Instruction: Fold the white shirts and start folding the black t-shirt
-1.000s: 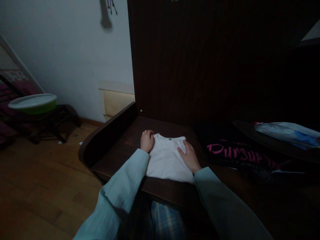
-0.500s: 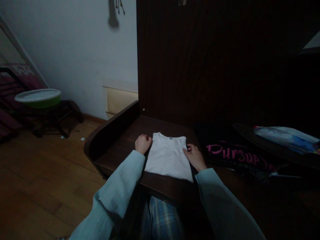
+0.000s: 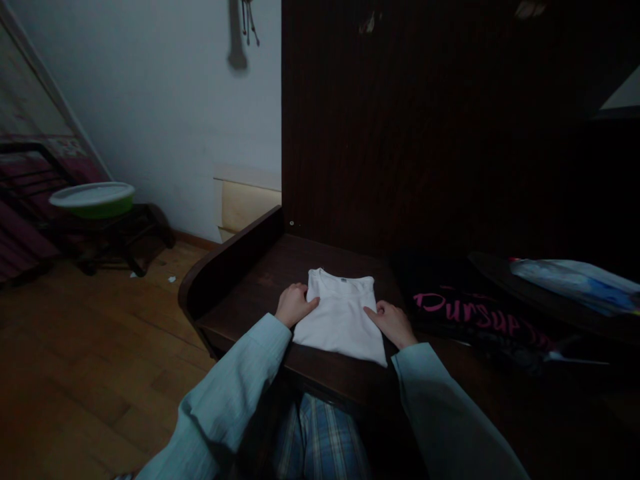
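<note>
Wood, nearly black, rises before me as a tall panel (image 3: 425, 147), and at its foot runs the dark bench (image 3: 245, 300) with a raised rounded side to my left. Black cloth (image 3: 480, 317) with pink lettering lies on my right, a pale plastic bag (image 3: 575, 283) beyond it. Smaller than these, the folded white shirt (image 3: 345, 320) lies flat on the bench straight ahead of me, neckline away from me, near edge close to the bench's front. My left hand (image 3: 293, 305) rests at its left side, thumb over the cloth and fingers bent along the edge; my right hand (image 3: 395, 323) mirrors it, thumb on the right edge, fingers curled. Smallest is the neck label (image 3: 343, 281). If my hands pulled unequally, I think the fold would skew, since the near right corner already pokes out; if I caught only the top layer, those beneath might slip loose, and a tug toward me could carry the hem over the front. My right hand is near enough to the black cloth to snag it. I cannot tell whether either hand truly pinches the fabric, because the undersides of the fingers are hidden. The shirt's lower layers are out of sight, the label is unreadable, gloom swallows the black cloth's outline, and the lettering's right end is lost in folds.
</note>
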Demonstrator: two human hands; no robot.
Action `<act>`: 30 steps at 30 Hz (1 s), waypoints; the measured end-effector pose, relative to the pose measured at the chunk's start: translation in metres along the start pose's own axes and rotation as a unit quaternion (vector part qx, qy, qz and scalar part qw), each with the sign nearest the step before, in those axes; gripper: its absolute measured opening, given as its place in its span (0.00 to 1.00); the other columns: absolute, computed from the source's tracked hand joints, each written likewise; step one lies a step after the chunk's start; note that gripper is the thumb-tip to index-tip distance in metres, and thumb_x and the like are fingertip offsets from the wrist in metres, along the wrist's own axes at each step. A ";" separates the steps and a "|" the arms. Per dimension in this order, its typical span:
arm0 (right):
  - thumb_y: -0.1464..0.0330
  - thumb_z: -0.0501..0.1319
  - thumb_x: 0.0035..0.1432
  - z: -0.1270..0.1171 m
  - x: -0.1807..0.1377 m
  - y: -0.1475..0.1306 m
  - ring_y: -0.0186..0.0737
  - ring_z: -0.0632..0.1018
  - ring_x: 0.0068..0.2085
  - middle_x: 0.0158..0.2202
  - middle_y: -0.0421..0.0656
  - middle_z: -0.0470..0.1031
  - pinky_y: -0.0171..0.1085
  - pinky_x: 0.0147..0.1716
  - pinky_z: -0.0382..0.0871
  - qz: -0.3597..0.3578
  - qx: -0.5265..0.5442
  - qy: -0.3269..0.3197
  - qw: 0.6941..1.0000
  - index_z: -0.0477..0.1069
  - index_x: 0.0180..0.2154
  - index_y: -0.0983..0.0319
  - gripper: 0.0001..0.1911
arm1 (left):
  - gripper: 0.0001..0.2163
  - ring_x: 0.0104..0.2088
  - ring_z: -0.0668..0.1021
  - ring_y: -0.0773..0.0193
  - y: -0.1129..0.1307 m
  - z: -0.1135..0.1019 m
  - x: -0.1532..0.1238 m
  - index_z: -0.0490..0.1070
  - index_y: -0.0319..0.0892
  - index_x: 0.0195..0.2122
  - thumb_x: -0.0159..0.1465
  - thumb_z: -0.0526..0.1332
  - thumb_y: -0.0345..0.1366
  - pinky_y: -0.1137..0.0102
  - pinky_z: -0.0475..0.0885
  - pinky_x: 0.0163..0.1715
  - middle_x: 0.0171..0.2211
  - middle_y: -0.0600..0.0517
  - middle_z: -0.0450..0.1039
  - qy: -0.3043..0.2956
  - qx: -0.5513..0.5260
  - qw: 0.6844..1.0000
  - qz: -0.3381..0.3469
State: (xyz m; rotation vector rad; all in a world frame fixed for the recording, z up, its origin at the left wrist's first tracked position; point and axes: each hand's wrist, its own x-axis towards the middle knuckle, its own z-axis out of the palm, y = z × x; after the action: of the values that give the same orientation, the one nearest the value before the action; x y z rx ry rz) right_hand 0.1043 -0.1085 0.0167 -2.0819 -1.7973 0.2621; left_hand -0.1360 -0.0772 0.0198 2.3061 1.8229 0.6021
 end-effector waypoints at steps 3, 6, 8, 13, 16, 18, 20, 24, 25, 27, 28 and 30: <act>0.59 0.55 0.47 0.004 0.001 0.000 0.37 0.69 0.23 0.18 0.39 0.67 0.33 0.23 0.55 -0.021 0.069 0.041 0.996 0.57 0.18 0.58 0.14 | 0.11 0.39 0.73 0.57 -0.003 0.003 0.001 0.70 0.40 0.31 0.56 0.56 0.43 0.68 0.67 0.38 0.32 0.47 0.71 0.002 -0.013 1.000 0.024; 0.58 0.53 0.46 0.005 0.002 -0.002 0.36 0.68 0.22 0.17 0.37 0.65 0.33 0.23 0.57 -0.027 0.159 0.058 0.985 0.56 0.19 0.58 0.13 | 0.09 0.38 0.73 0.59 -0.004 0.004 0.002 0.68 0.41 0.30 0.55 0.56 0.41 0.69 0.66 0.38 0.32 0.48 0.71 0.002 -0.049 0.998 0.032; 0.57 0.53 0.45 0.006 0.002 -0.003 0.36 0.68 0.23 0.17 0.37 0.64 0.33 0.23 0.58 -0.018 0.207 0.058 0.976 0.56 0.19 0.58 0.13 | 0.08 0.36 0.74 0.60 -0.004 0.006 0.002 0.67 0.40 0.30 0.56 0.56 0.40 0.69 0.67 0.37 0.30 0.49 0.71 0.001 -0.093 0.995 0.037; 0.55 0.53 0.44 0.012 0.004 0.000 0.36 0.68 0.21 0.16 0.36 0.64 0.33 0.21 0.57 0.036 0.274 0.015 0.961 0.58 0.20 0.58 0.14 | 0.11 0.30 0.75 0.63 -0.004 0.012 0.004 0.64 0.37 0.40 0.58 0.54 0.37 0.69 0.68 0.32 0.29 0.49 0.72 -0.014 -0.267 0.964 0.003; 0.55 0.54 0.44 0.015 0.005 0.003 0.36 0.68 0.21 0.16 0.36 0.64 0.33 0.21 0.58 0.046 0.284 0.013 0.958 0.59 0.20 0.59 0.14 | 0.25 0.41 0.74 0.62 -0.008 0.019 0.006 0.54 0.35 0.53 0.55 0.58 0.34 0.68 0.68 0.42 0.42 0.44 0.71 -0.011 -0.368 0.930 0.005; 0.56 0.54 0.43 0.017 0.006 0.005 0.36 0.68 0.21 0.16 0.36 0.64 0.34 0.22 0.59 0.050 0.290 0.023 0.956 0.59 0.20 0.59 0.13 | 0.33 0.51 0.69 0.61 -0.012 0.024 0.009 0.46 0.36 0.59 0.53 0.60 0.33 0.67 0.63 0.49 0.52 0.41 0.64 -0.002 -0.405 0.914 0.019; 0.56 0.56 0.42 0.020 0.007 0.006 0.37 0.69 0.21 0.16 0.36 0.65 0.34 0.21 0.59 0.058 0.299 0.035 0.952 0.59 0.20 0.59 0.13 | 0.36 0.56 0.63 0.59 -0.015 0.027 0.012 0.44 0.38 0.60 0.52 0.61 0.33 0.66 0.58 0.53 0.58 0.41 0.56 0.004 -0.419 0.908 0.031; 0.59 0.59 0.38 0.024 0.009 0.009 0.38 0.70 0.22 0.17 0.36 0.66 0.35 0.22 0.61 0.082 0.307 0.075 0.945 0.57 0.22 0.58 0.13 | 0.27 0.57 0.62 0.58 -0.016 0.022 0.012 0.59 0.40 0.55 0.52 0.61 0.33 0.64 0.56 0.55 0.57 0.45 0.59 -0.028 -0.437 0.899 0.025; 0.59 0.59 0.39 0.024 0.010 0.010 0.39 0.71 0.23 0.18 0.37 0.66 0.35 0.23 0.62 0.080 0.305 0.086 0.945 0.57 0.23 0.58 0.13 | 0.24 0.55 0.64 0.58 -0.014 0.019 0.011 0.63 0.41 0.52 0.53 0.61 0.34 0.64 0.57 0.55 0.55 0.46 0.62 -0.048 -0.449 0.892 0.016; 0.60 0.59 0.41 0.024 0.009 0.010 0.39 0.72 0.25 0.21 0.38 0.69 0.36 0.25 0.65 0.059 0.310 0.093 0.944 0.59 0.26 0.59 0.12 | 0.20 0.53 0.67 0.57 -0.011 0.012 0.008 0.67 0.41 0.48 0.53 0.61 0.35 0.64 0.62 0.52 0.52 0.47 0.66 -0.092 -0.478 0.873 -0.005; 0.60 0.58 0.42 0.024 0.009 0.010 0.39 0.73 0.27 0.24 0.39 0.71 0.36 0.27 0.66 0.041 0.317 0.087 0.944 0.62 0.29 0.59 0.12 | 0.20 0.52 0.68 0.57 -0.010 0.010 0.007 0.68 0.42 0.48 0.53 0.61 0.36 0.64 0.63 0.51 0.52 0.47 0.66 -0.110 -0.489 0.865 -0.015; 0.61 0.57 0.46 0.022 0.007 0.007 0.40 0.75 0.34 0.32 0.41 0.74 0.38 0.33 0.68 -0.004 0.325 0.060 0.944 0.65 0.37 0.60 0.15 | 0.22 0.52 0.69 0.57 -0.009 0.009 0.006 0.67 0.42 0.49 0.52 0.62 0.36 0.64 0.65 0.49 0.52 0.47 0.67 -0.129 -0.489 0.862 -0.031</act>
State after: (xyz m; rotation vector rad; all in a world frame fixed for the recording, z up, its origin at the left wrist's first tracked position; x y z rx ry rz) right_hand 0.1040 -0.0993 -0.0053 -1.5788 -1.3904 0.6167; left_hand -0.1393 -0.0680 0.0104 1.5187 1.0536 0.8830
